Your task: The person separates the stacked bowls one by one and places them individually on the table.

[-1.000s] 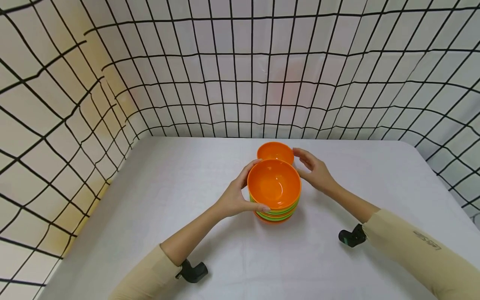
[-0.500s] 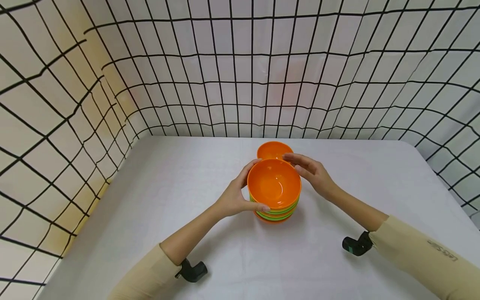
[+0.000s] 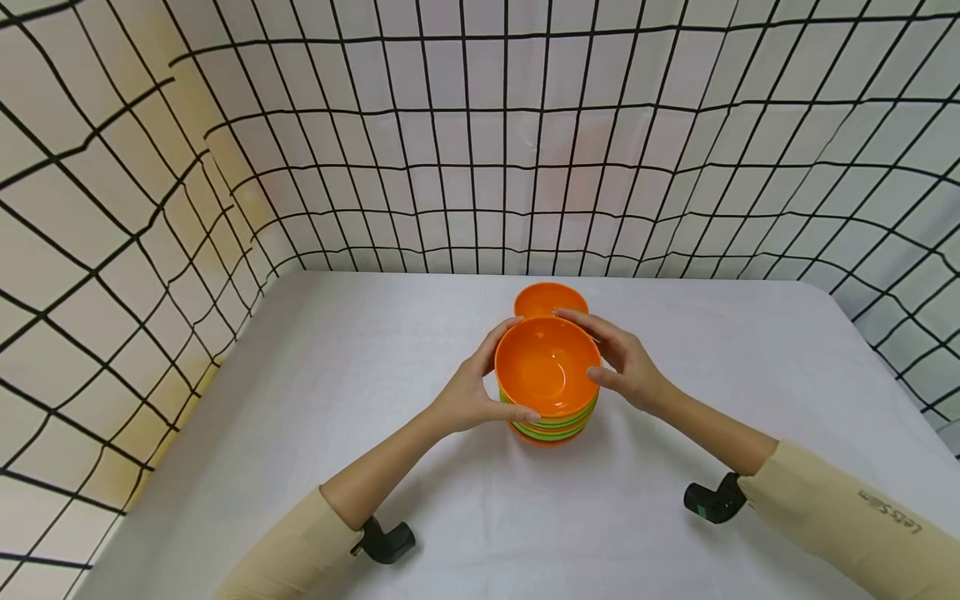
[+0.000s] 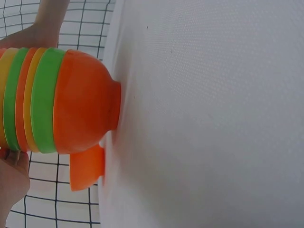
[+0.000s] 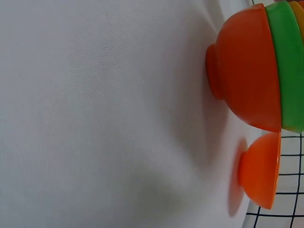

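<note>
A stack of bowls [image 3: 547, 367] in orange, green and yellow stands upright on the table, with an orange bowl on top. My left hand [image 3: 468, 400] grips the stack's left side, its thumb across the front just below the top rim and its fingers behind. At the right, my right hand [image 3: 626, 362] curves round the upper rim, the thumb lapping over its edge and the fingers at the back. Right behind the stack sits a smaller orange bowl [image 3: 550, 296], partly hidden. The right wrist view shows the lowest orange bowl [image 5: 249, 71] of the stack, but no hand.
A white-covered table [image 3: 375, 333] bears the bowls. Black grid netting [image 3: 465, 158] over white sheeting rises behind it and along both sides. A black wrist device [image 3: 386, 540] hangs at the left sleeve, and another black device [image 3: 714, 498] at the right.
My right hand has come leftward from beside the small bowl onto the stack's right rim, its thumb moving to the top bowl's edge. The left hand and the stack have stayed put.
</note>
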{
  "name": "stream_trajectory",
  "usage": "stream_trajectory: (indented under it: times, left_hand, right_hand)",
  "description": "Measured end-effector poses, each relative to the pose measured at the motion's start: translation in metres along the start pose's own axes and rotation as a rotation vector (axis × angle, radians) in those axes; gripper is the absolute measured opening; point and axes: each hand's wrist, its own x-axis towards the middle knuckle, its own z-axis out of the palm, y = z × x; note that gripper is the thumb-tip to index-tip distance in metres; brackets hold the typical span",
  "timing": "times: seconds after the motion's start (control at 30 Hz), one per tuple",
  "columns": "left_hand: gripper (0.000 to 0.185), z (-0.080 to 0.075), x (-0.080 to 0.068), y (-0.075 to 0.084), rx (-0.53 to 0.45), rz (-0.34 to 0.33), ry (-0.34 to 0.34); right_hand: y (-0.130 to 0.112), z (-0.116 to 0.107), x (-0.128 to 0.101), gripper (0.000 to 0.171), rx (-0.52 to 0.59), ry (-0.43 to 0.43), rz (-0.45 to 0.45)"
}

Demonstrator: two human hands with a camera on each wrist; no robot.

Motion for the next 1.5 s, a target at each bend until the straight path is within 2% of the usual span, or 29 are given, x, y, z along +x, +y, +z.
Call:
stream_trajectory:
  times: [0.13, 0.43, 0.7, 0.9, 1.17, 1.5]
  left_hand:
    - [0.104, 0.000, 0.000, -0.001, -0.002, 0.009, 0.003]
    - [0.102, 0.000, -0.001, 0.000, -0.010, 0.014, 0.000]
    - [0.100, 0.001, -0.001, -0.001, -0.018, 0.023, -0.004]
    - [0.101, 0.000, -0.001, -0.001, -0.029, 0.021, -0.003]
    - [0.101, 0.000, -0.001, -0.001, -0.032, 0.024, -0.007]
    - [0.104, 0.002, 0.001, -0.004, -0.027, 0.046, -0.011]
  right_hand:
    - [-0.001, 0.002, 0.000, 0.067, -0.050, -0.012, -0.012]
    - [-0.002, 0.006, -0.002, 0.079, -0.038, -0.032, -0.034]
    - [-0.002, 0.009, -0.004, 0.100, -0.122, -0.042, 0.004]
    - [-0.003, 0.014, -0.004, 0.109, -0.198, -0.020, 0.040]
    - [-0.004, 0.016, -0.004, 0.111, -0.262, 0.000, 0.047]
    - [-0.003, 0.018, -0.004, 0.107, -0.244, 0.031, 0.033]
